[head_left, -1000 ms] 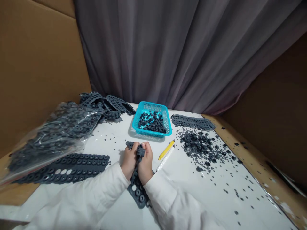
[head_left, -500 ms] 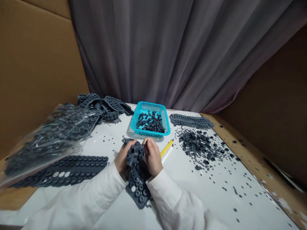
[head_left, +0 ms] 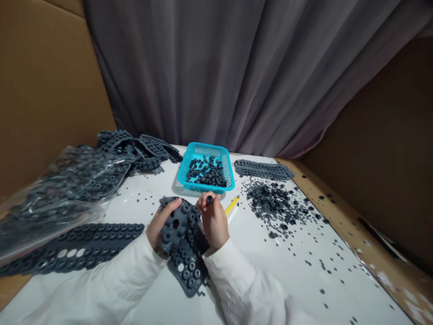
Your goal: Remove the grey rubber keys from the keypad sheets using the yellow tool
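Observation:
My left hand (head_left: 161, 222) is closed around a dark grey moulded rubber sheet (head_left: 184, 255), thumb on top. The sheet is bent over, with rows of ringed studs, open holes and one white dot on its lower part. To the right of the sheet, my right hand (head_left: 216, 223) pinches a small black rubber plug (head_left: 209, 199) between thumb and fingers. Just beyond that hand stands a turquoise basket (head_left: 181, 177) with many loose black plugs (head_left: 214, 175) inside. A yellow pen-like tool (head_left: 232, 206) lies beside my right hand, partly hidden by it.
Left are a clear plastic bag (head_left: 84, 180) of rubber sheets, a flat studded sheet (head_left: 108, 237) and a pile of sheets (head_left: 135, 146). At right lie another sheet (head_left: 265, 169) and a heap of black scraps (head_left: 270, 198), with bits scattered across the white table (head_left: 267, 275).
My right hand has come away from the rubber sheet with a small plug in its fingertips. The sheet has opened out in my left hand. The view has shifted slightly right.

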{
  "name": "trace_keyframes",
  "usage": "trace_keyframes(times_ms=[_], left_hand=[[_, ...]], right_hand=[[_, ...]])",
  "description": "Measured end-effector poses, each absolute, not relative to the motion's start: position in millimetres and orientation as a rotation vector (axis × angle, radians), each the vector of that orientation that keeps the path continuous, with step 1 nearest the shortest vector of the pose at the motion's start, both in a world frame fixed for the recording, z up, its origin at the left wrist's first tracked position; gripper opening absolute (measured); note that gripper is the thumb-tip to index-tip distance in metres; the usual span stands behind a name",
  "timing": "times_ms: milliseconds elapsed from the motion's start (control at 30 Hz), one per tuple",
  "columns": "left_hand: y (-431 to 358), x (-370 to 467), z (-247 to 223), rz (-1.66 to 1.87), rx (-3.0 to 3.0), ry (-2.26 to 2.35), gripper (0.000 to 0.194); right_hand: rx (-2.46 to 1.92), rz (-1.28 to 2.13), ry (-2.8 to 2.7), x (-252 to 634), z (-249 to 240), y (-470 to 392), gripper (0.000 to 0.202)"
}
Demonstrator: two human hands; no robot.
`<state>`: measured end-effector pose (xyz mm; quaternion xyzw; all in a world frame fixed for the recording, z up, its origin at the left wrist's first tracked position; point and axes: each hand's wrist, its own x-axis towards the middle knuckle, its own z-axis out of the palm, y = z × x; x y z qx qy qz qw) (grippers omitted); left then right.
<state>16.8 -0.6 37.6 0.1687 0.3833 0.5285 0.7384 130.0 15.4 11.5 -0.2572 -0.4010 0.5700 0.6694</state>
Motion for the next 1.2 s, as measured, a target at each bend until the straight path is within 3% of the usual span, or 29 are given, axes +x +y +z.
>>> trace_keyframes(times_ms=[133, 367, 467, 633, 733, 1067, 1200], left_hand=[[-4, 18, 41, 1.188, 0.421, 0.944, 0.025], [1, 22, 30, 1.261, 0.59, 1.05, 0.035], [2, 22, 27, 1.257, 0.683, 1.025, 0.033], [6, 16, 21, 1.22, 0.887, 0.963, 0.026], [8, 13, 19, 1.195, 1.003, 0.891, 0.027], [11, 11, 20, 1.143, 0.928, 0.906, 0.032], [13, 0, 32, 0.931, 1.172, 0.919, 0.031]], right_hand=[[-0.696, 1.18, -0.973, 133, 12, 16, 0.043], [-1.259, 0.286, -1.567, 183, 30, 67, 0.019], [-1.44, 0.13, -1.772, 198, 46, 75, 0.023], [-0.959, 0.333, -2.32, 187, 68, 33, 0.017], [-0.921, 0.348, -2.478, 176, 68, 15, 0.021], [-0.9, 0.566, -2.185, 158, 26, 11, 0.027], [-0.841, 0.666, -2.216, 158, 30, 6, 0.026]])
